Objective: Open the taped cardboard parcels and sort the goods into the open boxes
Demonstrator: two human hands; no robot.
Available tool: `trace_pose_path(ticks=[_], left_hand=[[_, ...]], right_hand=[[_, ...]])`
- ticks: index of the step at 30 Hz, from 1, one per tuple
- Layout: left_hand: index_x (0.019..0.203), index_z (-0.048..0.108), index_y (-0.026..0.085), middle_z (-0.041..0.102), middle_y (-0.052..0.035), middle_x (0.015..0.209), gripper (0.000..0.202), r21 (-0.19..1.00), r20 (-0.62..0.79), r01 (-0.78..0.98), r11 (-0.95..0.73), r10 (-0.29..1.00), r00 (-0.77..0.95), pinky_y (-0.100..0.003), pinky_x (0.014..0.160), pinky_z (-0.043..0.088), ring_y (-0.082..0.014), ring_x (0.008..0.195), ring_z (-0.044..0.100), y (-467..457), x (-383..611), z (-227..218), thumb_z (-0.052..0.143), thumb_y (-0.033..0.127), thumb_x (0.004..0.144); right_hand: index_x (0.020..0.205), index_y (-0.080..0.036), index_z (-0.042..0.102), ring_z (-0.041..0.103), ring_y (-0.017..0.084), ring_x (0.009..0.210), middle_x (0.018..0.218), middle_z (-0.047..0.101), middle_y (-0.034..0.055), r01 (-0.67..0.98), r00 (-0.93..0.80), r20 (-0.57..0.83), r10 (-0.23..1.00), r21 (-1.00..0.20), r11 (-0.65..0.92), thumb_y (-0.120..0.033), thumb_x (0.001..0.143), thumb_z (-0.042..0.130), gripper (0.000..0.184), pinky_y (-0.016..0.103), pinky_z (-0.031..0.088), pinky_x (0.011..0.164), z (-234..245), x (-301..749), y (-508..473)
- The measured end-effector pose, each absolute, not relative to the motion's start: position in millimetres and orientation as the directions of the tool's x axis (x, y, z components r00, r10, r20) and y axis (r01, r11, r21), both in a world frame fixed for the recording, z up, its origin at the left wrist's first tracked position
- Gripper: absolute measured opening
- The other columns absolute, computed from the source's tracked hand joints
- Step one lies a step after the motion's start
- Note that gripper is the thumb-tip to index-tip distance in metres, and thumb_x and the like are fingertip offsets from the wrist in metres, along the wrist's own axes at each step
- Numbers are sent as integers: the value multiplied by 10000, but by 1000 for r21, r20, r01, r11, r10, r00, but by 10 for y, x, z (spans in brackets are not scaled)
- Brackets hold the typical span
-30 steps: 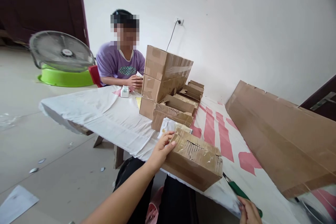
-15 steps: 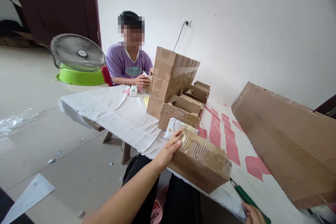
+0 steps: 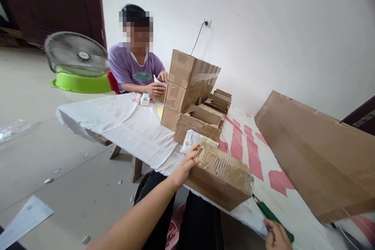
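My left hand rests against the left end of a taped cardboard box that lies at the table's near edge, fingers curled over its top corner. My right hand is at the bottom of the view, closed around the green handle of a cutter whose blade end points toward the box's right corner. A white packet lies just behind the box.
A stack of cardboard boxes stands mid-table on the white and red cloth. A long flat carton leans at the right. Another person in a purple shirt sits at the far end. A fan stands on the floor.
The view has swung slightly left and back. Both hands keep their hold; the box has hardly shifted, and more of my right hand shows now.
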State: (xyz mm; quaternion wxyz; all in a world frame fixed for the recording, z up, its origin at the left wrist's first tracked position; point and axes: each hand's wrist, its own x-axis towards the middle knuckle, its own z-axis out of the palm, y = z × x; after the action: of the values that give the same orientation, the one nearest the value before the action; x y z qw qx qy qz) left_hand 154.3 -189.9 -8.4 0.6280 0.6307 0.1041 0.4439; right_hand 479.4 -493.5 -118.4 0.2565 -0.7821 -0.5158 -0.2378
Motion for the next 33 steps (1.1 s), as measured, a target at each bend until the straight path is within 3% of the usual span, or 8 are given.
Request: trace_pose_path(ticks=[6, 12, 14, 17, 20, 23, 27, 33], left_hand=[[1205, 681, 206, 322, -23, 1582, 422, 885, 434, -415, -212, 700, 567, -462, 1211, 166, -320, 1469, 221, -1911, 1526, -72, 487, 357, 862], [1212, 680, 215, 384, -35, 1549, 428, 888, 445, -365, -279, 718, 535, -460, 1211, 189, -305, 1460, 255, -1924, 1532, -41, 487, 398, 878], [1220, 674, 216, 411, -55, 1530, 442, 883, 464, -341, -324, 716, 522, -458, 1209, 197, -303, 1452, 275, -1920, 1537, -30, 489, 442, 889], [1220, 670, 210, 437, -93, 1502, 484, 865, 501, -322, -386, 707, 499, -458, 1201, 216, -305, 1434, 311, -1915, 1548, -31, 474, 519, 904], [1202, 672, 200, 432, -116, 1495, 519, 864, 503, -301, -403, 719, 479, -464, 1195, 226, -310, 1421, 331, -1922, 1570, -44, 478, 571, 897], [1147, 688, 195, 447, -126, 1478, 497, 881, 473, -266, -392, 751, 460, -471, 1181, 255, -325, 1399, 363, -1944, 1600, -41, 567, 577, 852], [1070, 701, 205, 477, -104, 1455, 440, 886, 462, -261, -383, 769, 441, -452, 1170, 288, -316, 1383, 387, -1967, 1633, -23, 595, 564, 839], [1050, 694, 208, 475, -100, 1451, 394, 890, 455, -236, -390, 785, 419, -457, 1165, 294, -310, 1389, 373, -1967, 1656, -47, 582, 528, 849]], right_hand=[[879, -217, 690, 699, 245, 816, 918, 732, 74, 851, 520, 584, 623, -292, -437, -321, 840, 397, 313, 358, 546, 727, -1159, 4632, -4926], [987, -148, 660, 648, 264, 856, 966, 661, 129, 761, 649, 562, 512, -491, -425, -527, 865, 458, 446, 396, 543, 747, -926, 4649, -4821], [999, -143, 651, 635, 273, 924, 997, 663, 144, 779, 627, 574, 527, -468, -418, -539, 874, 444, 464, 406, 531, 797, -808, 4682, -4759], [995, -171, 670, 616, 301, 1037, 1067, 691, 146, 823, 565, 522, 639, -297, -484, -504, 856, 419, 440, 461, 478, 909, -706, 4754, -4696], [1003, -216, 697, 662, 317, 897, 1029, 724, 127, 794, 596, 442, 670, -205, -572, -456, 783, 454, 406, 472, 509, 760, -730, 4846, -4695], [1054, -229, 699, 681, 297, 809, 963, 737, 112, 777, 619, 395, 679, -180, -603, -406, 771, 462, 409, 435, 515, 691, -799, 4918, -4734], [1142, -171, 662, 677, 287, 936, 1024, 714, 129, 786, 613, 410, 676, -223, -577, -437, 841, 416, 471, 422, 533, 801, -738, 4833, -4762], [1258, -224, 581, 649, 229, 1027, 1136, 666, 95, 901, 432, 603, 671, -313, -299, -428, 938, 470, 396, 312, 560, 794, 7, 4138, -4769]])
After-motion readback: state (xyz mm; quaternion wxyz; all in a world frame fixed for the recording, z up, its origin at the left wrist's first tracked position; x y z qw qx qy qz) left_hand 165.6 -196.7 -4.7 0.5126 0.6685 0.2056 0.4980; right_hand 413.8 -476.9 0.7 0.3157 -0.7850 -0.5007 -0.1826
